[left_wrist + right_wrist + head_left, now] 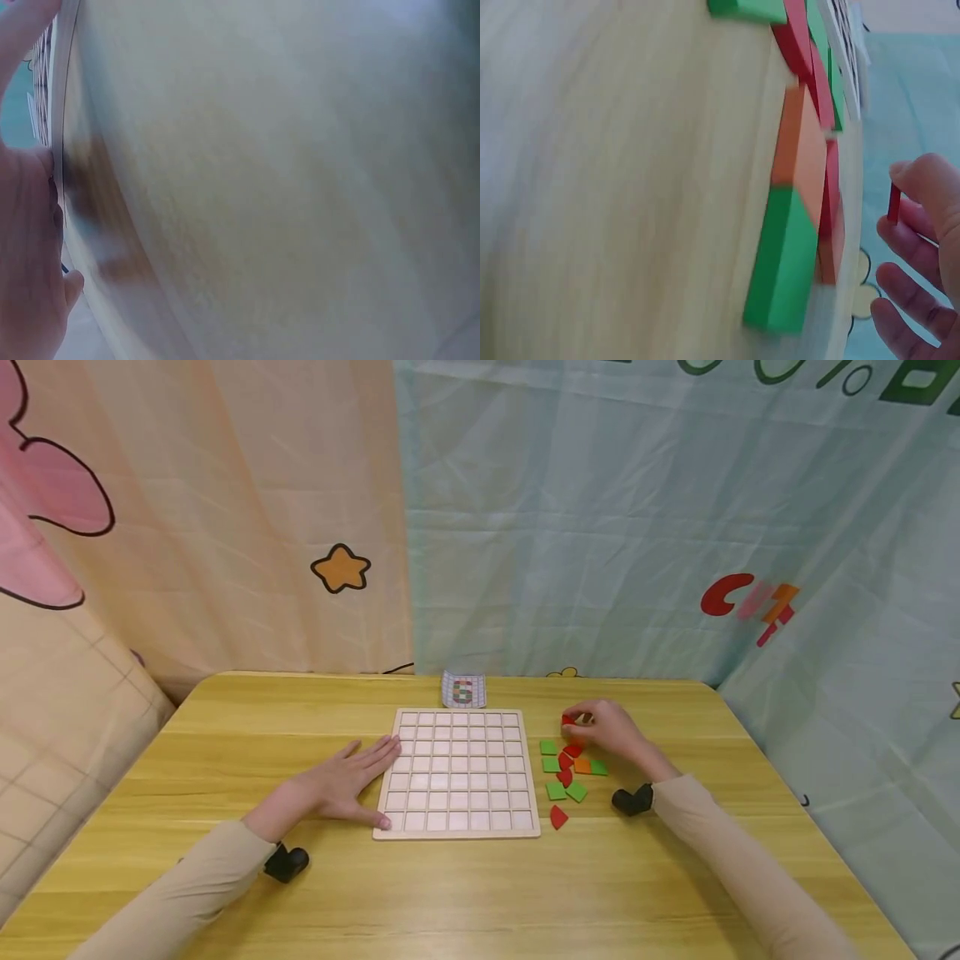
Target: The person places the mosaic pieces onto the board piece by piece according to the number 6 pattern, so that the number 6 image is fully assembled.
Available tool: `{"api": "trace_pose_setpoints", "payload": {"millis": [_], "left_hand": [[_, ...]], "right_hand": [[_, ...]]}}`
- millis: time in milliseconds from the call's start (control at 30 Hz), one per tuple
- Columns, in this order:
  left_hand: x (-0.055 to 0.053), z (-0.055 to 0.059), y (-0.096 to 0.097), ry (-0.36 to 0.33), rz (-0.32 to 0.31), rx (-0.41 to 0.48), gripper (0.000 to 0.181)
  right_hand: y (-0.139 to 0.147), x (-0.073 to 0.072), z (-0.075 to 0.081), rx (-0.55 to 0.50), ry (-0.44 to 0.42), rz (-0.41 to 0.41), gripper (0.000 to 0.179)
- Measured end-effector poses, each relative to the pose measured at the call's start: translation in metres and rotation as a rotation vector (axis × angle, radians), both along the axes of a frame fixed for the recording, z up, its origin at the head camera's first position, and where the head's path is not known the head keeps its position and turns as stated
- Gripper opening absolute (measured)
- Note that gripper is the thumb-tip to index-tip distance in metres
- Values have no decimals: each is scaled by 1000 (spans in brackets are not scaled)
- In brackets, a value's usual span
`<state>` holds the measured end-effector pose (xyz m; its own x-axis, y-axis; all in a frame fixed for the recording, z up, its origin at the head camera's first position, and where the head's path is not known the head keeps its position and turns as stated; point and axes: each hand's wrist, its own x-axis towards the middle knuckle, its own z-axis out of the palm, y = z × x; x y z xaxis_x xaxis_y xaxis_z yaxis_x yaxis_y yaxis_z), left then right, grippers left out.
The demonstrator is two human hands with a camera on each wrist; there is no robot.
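Note:
A pale wooden board (pixel 459 768) with a grid of square cells lies flat on the table. My left hand (pixel 348 783) is spread along its left side, fingertips and thumb touching the edge. To the right of the board, my right hand (pixel 611 728) pinches a small red piece (pixel 895 202) between thumb and fingers, raised above the table. Below that hand lie loose flat pieces: green squares (pixel 555 790), red pieces with a curved edge (pixel 558 817) and an orange square (pixel 582 766). In the right wrist view, a green piece (pixel 781 259) touches the orange one.
Behind the board, at the table's far edge, stands a small card (pixel 463 691) with a coloured grid pattern. The wooden table (pixel 465 902) reaches back to a printed curtain (pixel 555 527). A black wrist mount (pixel 632 799) sits at the right sleeve, another (pixel 287 863) at the left.

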<state>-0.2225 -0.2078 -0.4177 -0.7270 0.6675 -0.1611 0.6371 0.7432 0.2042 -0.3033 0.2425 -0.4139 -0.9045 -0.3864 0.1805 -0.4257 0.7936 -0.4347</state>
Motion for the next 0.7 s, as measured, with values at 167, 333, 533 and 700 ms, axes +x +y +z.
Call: {"api": "trace_pose_setpoints", "payload": {"millis": [167, 333, 533, 700], "left_hand": [[0, 2, 0, -4, 2, -5, 112], [1, 4, 0, -20, 2, -9, 112], [2, 4, 1, -20, -2, -14, 112], [1, 4, 1, -15, 0, -20, 113]], "right_hand": [[-13, 1, -2, -15, -4, 2, 31], [-31, 5, -4, -4, -1, 7, 31], [-55, 8, -5, 15, 15, 45, 29], [-73, 10, -3, -1, -12, 62, 29]]}}
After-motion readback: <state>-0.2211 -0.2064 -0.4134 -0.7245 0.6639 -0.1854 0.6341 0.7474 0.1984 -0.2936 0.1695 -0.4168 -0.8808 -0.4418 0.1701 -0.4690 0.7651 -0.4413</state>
